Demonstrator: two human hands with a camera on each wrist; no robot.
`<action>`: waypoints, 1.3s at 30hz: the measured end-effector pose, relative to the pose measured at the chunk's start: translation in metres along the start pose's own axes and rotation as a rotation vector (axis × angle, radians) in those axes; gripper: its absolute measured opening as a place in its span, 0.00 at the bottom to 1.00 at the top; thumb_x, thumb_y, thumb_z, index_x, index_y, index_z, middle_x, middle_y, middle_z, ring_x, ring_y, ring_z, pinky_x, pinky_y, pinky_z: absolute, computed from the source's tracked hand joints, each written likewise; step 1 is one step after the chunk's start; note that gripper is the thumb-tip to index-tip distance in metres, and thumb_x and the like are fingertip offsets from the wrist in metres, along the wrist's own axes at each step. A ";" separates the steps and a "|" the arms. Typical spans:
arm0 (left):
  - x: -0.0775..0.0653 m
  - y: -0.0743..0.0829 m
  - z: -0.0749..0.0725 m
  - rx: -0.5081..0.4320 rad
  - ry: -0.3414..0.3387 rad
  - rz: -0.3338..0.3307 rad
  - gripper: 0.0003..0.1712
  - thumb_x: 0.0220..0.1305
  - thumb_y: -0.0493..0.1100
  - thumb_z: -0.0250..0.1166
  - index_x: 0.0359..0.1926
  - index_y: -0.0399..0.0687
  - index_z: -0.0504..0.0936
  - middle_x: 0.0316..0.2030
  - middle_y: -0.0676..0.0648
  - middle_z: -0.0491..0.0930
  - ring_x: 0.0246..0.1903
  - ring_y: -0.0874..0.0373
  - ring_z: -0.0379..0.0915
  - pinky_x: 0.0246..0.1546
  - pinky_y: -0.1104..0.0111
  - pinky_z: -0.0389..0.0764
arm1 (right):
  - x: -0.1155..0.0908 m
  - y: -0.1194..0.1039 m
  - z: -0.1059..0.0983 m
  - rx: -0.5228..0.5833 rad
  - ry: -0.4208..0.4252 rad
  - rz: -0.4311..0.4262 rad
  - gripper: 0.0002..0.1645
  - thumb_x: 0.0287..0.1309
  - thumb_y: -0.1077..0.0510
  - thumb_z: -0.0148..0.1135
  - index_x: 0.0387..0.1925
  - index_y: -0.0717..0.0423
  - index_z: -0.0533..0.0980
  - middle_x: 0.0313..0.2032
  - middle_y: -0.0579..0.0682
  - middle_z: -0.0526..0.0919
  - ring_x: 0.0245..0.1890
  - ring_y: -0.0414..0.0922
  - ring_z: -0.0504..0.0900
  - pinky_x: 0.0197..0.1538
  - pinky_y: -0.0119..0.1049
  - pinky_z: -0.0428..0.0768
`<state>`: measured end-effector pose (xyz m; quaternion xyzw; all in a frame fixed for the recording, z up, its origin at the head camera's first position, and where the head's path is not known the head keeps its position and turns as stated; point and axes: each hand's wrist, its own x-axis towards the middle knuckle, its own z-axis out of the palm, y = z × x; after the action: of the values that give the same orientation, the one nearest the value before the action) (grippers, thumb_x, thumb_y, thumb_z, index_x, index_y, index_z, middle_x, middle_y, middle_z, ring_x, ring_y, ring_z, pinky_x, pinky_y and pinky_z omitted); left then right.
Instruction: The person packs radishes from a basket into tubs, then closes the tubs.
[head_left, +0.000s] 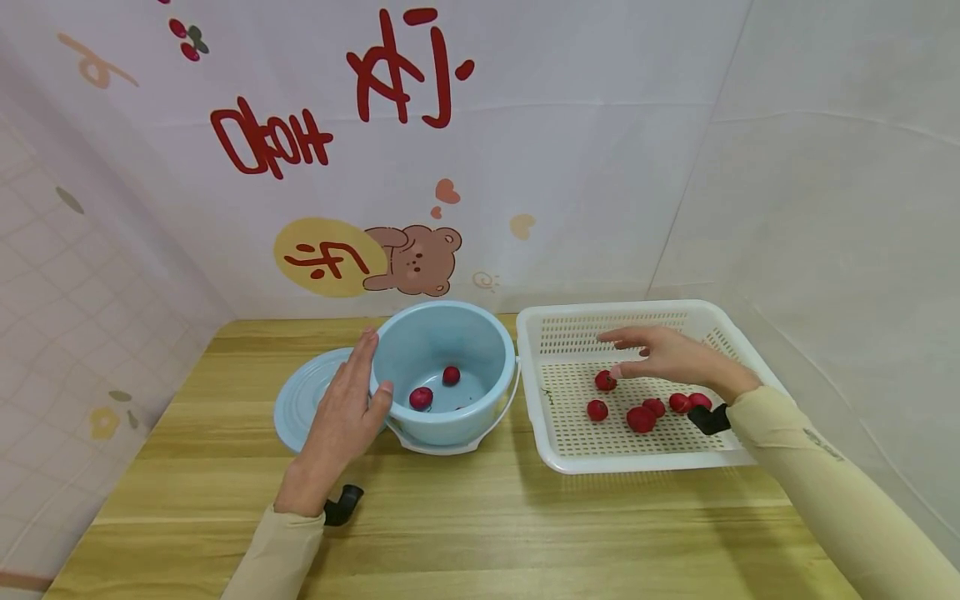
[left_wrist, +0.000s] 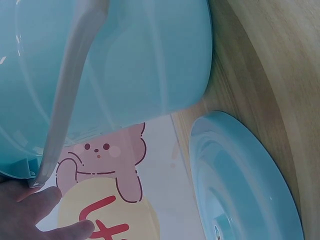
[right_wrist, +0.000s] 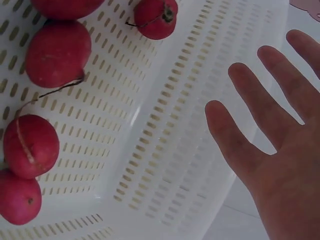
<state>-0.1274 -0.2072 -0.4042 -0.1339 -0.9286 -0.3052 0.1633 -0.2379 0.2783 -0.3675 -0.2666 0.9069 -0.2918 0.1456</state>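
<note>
My left hand touches the left rim of a light blue bucket with fairly straight fingers. In the left wrist view, its fingertips are right at the white handle's joint. Inside the bucket lie a red radish and another radish, with a sliver of red behind the near rim. My right hand hovers over a white slotted basket, fingers spread and holding nothing. Several radishes lie on the basket floor, among them a large radish; thin roots show on a radish in the right wrist view.
The bucket's blue lid lies on the wooden table, left of the bucket and partly behind my left hand. A printed white backdrop rises behind the table. A small green sprig lies in the basket's left part.
</note>
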 end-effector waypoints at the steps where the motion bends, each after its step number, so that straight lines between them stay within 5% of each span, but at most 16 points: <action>1: 0.000 0.000 0.000 -0.001 0.001 0.001 0.41 0.76 0.49 0.51 0.82 0.39 0.51 0.81 0.40 0.50 0.78 0.40 0.51 0.73 0.36 0.54 | 0.002 0.002 0.001 -0.005 -0.008 0.001 0.40 0.63 0.43 0.72 0.72 0.51 0.73 0.69 0.55 0.75 0.66 0.61 0.75 0.65 0.65 0.72; 15: -0.002 -0.002 0.002 -0.003 0.012 0.002 0.41 0.75 0.49 0.51 0.82 0.39 0.51 0.81 0.40 0.51 0.78 0.40 0.52 0.72 0.35 0.55 | 0.016 0.012 0.011 -0.037 -0.133 0.038 0.40 0.65 0.44 0.70 0.72 0.56 0.72 0.66 0.62 0.77 0.66 0.63 0.75 0.65 0.64 0.72; 23: -0.002 -0.001 0.001 -0.002 0.019 0.003 0.40 0.75 0.47 0.52 0.82 0.39 0.52 0.81 0.41 0.51 0.78 0.41 0.52 0.72 0.36 0.55 | 0.019 0.016 0.018 -0.012 -0.158 0.056 0.35 0.65 0.50 0.71 0.70 0.56 0.74 0.68 0.60 0.76 0.65 0.65 0.75 0.64 0.64 0.73; 39: -0.001 -0.001 0.002 0.001 0.021 0.014 0.40 0.75 0.48 0.53 0.81 0.40 0.52 0.81 0.42 0.51 0.78 0.42 0.52 0.72 0.36 0.55 | 0.026 0.021 0.026 -0.074 -0.193 0.053 0.26 0.63 0.58 0.70 0.62 0.58 0.80 0.56 0.55 0.85 0.59 0.59 0.81 0.63 0.62 0.75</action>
<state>-0.1270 -0.2073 -0.4067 -0.1371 -0.9260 -0.3049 0.1752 -0.2564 0.2661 -0.4038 -0.2746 0.9056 -0.2272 0.2300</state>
